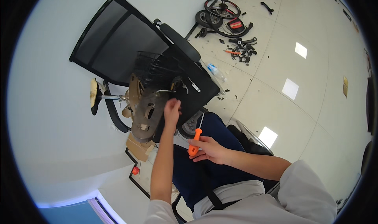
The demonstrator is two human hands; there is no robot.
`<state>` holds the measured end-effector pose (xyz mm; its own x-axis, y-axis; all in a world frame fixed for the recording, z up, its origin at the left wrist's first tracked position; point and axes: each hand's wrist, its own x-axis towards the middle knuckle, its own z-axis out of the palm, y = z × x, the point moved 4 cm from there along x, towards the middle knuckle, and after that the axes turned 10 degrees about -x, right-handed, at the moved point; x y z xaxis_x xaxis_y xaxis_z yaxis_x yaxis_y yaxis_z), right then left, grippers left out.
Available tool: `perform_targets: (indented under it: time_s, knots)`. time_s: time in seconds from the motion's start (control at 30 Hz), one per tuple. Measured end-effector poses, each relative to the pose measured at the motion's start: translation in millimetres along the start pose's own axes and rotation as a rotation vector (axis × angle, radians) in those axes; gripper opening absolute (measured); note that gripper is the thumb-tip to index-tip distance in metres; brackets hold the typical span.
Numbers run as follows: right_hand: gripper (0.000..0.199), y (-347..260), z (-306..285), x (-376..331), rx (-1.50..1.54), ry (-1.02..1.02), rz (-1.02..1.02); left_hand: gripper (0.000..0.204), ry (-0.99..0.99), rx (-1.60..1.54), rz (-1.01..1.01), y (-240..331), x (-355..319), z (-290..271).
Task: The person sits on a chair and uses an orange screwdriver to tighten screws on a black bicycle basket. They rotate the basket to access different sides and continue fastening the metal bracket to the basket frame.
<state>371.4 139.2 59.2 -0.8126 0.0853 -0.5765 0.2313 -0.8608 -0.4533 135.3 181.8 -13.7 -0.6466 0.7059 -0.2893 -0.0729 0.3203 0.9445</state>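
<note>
An orange-handled screwdriver point(194, 146) is held in my right hand point(211, 150), its thin metal shaft pointing up and away from me over my dark trousers. My left hand point(172, 113) is at the right edge of a long grey plastic cover point(149, 113), which has a slot in it. Its fingers are curled together, and what they hold, if anything, is hidden. Just beyond that hand lies a bent metal lever point(164, 91). A brown plastic part point(135, 91) leans behind the cover. Below the seat, a small wheel point(192, 125) partly shows.
A mesh-backed office chair point(118, 39) carries a black wire basket point(147, 62) and a small white piece point(195, 86) on its seat. Beyond it, the tiled floor holds a clear bottle point(216, 72), a red-and-black ring point(222, 8) and a chainring point(240, 53). A cardboard box point(138, 148) stands left.
</note>
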Motion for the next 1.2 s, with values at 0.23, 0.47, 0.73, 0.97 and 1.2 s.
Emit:
perform_targets:
  time_s: [0.23,0.47,0.73,0.97,1.2]
  knots:
    - [0.041,-18,-10,6,0.006,0.165,-0.080,0.047,0.138,0.891,0.397,41,78,31]
    - [0.038,-21,-10,11,0.005,0.178,-0.069,0.027,0.117,0.897,0.232,48,78,36]
    - [0.038,-19,-10,15,-0.034,0.171,-0.053,0.031,0.089,0.914,0.271,58,59,31]
    - [0.033,-23,-11,10,-0.032,0.173,-0.099,0.050,0.347,0.551,0.345,73,68,-5]
    - [0.033,-20,-11,15,-0.055,0.163,-0.108,0.108,0.540,-0.136,-0.195,129,72,-28]
